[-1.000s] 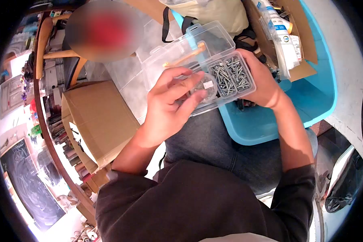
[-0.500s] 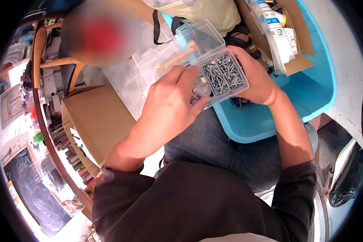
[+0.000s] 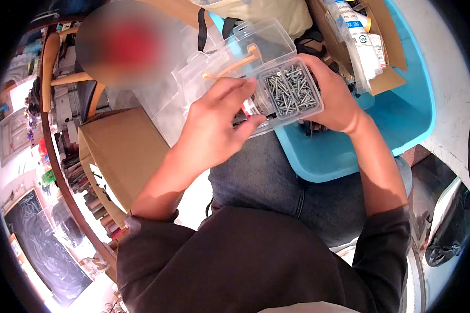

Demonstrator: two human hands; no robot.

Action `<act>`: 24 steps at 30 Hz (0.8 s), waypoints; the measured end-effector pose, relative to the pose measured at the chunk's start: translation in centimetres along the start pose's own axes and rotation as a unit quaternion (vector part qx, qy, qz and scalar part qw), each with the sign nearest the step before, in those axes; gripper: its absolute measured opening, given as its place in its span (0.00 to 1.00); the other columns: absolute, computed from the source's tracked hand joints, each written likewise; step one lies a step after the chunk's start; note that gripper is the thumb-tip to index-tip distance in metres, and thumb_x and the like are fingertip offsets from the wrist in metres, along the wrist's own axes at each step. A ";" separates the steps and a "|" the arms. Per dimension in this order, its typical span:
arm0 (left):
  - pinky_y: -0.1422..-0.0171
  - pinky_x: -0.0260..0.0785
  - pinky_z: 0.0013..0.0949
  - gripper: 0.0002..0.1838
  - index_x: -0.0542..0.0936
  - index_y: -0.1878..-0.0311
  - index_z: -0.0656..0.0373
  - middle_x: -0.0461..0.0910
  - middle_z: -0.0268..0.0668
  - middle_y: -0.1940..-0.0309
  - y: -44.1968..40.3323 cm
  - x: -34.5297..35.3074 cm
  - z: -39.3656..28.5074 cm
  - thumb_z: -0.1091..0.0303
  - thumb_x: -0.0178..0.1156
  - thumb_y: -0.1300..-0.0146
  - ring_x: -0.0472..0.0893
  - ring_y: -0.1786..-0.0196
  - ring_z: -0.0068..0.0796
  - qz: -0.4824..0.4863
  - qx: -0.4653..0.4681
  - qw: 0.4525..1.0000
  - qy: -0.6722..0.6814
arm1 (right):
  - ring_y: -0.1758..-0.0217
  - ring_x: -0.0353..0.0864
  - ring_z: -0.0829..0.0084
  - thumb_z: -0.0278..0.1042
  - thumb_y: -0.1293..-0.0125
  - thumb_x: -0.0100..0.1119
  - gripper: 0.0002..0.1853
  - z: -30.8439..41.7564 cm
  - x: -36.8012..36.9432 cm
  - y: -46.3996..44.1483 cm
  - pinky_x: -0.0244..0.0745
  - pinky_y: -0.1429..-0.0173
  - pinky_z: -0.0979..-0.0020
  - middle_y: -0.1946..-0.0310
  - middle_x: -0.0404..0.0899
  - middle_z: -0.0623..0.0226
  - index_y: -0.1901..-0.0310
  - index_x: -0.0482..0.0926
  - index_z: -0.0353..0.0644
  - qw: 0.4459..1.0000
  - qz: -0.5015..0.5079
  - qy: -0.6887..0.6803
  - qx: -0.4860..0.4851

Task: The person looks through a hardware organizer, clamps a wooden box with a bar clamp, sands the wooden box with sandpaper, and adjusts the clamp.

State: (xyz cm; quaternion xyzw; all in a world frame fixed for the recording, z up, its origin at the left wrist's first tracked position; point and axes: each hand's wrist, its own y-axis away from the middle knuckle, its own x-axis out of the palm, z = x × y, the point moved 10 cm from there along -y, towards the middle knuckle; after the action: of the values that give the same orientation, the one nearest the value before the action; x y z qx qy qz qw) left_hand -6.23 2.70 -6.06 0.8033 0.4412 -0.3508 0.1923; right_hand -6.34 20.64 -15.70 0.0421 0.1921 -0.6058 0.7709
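Right fingers (image 3: 314,67) grip a clear box (image 3: 301,115) of screws (image 3: 288,93); left fingers (image 3: 242,94), parted, curl over it, grasp unclear.

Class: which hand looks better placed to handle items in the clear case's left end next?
Likely the left hand: it is right at that end of the clear case, while the right hand holds the opposite end, beside the screws.

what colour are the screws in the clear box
Silvery grey; the screws show best in the head view.
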 end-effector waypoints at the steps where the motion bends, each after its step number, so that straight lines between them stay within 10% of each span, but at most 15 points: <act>1: 0.49 0.85 0.39 0.31 0.86 0.40 0.66 0.84 0.45 0.45 0.1 0.6 -0.7 0.73 0.83 0.49 0.89 0.51 0.44 -0.003 0.025 0.998 -0.057 | 0.34 0.86 0.54 0.38 0.48 0.86 0.47 -0.1 0.1 0.0 0.78 0.30 0.61 0.38 0.85 0.55 0.27 0.70 0.41 1.000 0.004 0.008 0.008; 13: 0.49 0.83 0.33 0.18 0.90 0.46 0.63 0.87 0.42 0.48 1.8 -3.9 1.8 0.78 0.78 0.40 0.88 0.51 0.33 -0.083 0.024 0.993 -0.077 | 0.33 0.85 0.57 0.39 0.49 0.87 0.49 -0.9 0.1 -0.2 0.77 0.28 0.61 0.37 0.84 0.57 0.26 0.69 0.42 0.999 0.018 -0.014 0.026; 18: 0.43 0.78 0.39 0.18 0.89 0.51 0.63 0.85 0.44 0.50 4.3 -5.0 2.1 0.78 0.79 0.47 0.83 0.49 0.43 -0.027 -0.047 0.970 -0.239 | 0.32 0.84 0.48 0.43 0.47 0.85 0.47 -1.2 0.2 -0.3 0.79 0.30 0.57 0.35 0.84 0.53 0.27 0.70 0.45 0.999 0.023 -0.022 0.041; 24: 0.43 0.78 0.45 0.15 0.87 0.55 0.61 0.86 0.43 0.53 6.4 -4.3 3.2 0.79 0.78 0.45 0.84 0.50 0.47 -0.075 -0.036 0.988 -0.134 | 0.32 0.85 0.54 0.37 0.48 0.85 0.47 -1.2 0.1 -0.2 0.77 0.28 0.60 0.36 0.85 0.56 0.26 0.70 0.43 0.998 0.021 -0.021 0.064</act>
State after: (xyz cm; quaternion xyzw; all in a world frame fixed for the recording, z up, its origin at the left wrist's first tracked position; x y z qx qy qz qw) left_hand -3.64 -5.21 -5.04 0.7064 0.4828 -0.4523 0.2519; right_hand -6.81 20.80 -16.77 0.0821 0.1359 -0.6014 0.7830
